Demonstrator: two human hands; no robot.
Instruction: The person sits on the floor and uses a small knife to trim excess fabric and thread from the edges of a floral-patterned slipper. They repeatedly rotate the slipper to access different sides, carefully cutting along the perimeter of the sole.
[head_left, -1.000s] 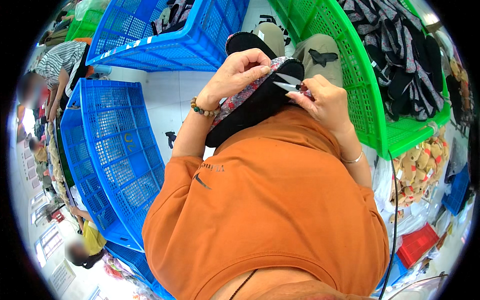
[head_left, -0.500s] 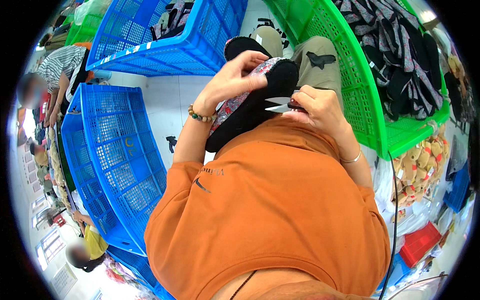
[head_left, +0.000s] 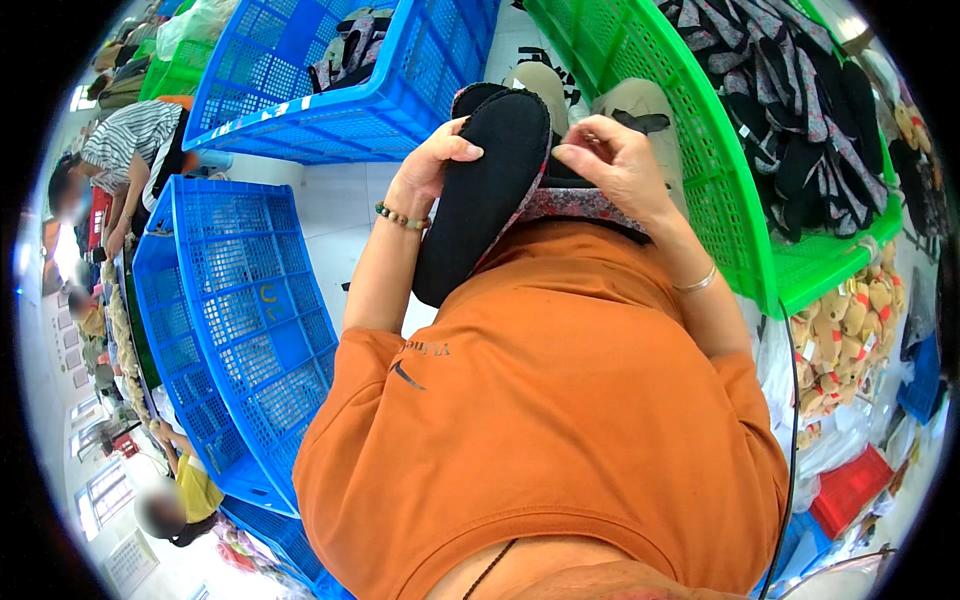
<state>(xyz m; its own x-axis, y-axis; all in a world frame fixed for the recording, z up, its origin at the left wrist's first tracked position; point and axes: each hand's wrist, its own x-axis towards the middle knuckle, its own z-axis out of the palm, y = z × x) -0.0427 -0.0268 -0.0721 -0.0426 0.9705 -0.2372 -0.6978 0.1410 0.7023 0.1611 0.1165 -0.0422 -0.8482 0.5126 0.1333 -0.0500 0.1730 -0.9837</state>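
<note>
My left hand (head_left: 432,172) grips a slipper (head_left: 494,175) by its edge, thumb on the black sole that faces up. A flowered edge shows along the slipper's right side. Behind its tip peeks another dark slipper (head_left: 473,98). My right hand (head_left: 622,168) is just right of the held slipper, its thumb and fingers bent together in a pinch. Whatever lies in those fingers is hidden. Below this hand, a flowered piece with black edging (head_left: 575,204) rests on my lap.
A green crate (head_left: 690,150) at the right holds a heap of flowered and black slippers (head_left: 790,120). Blue crates (head_left: 420,90) stand at the far left and left, one with several slippers inside. Plush toys (head_left: 840,335) are piled at the right. Black scraps lie on my trousers and the floor.
The slipper has been turned so its black sole faces up. My right hand has moved up and is pinching. The scissors it held are out of sight. The lap piece now shows.
</note>
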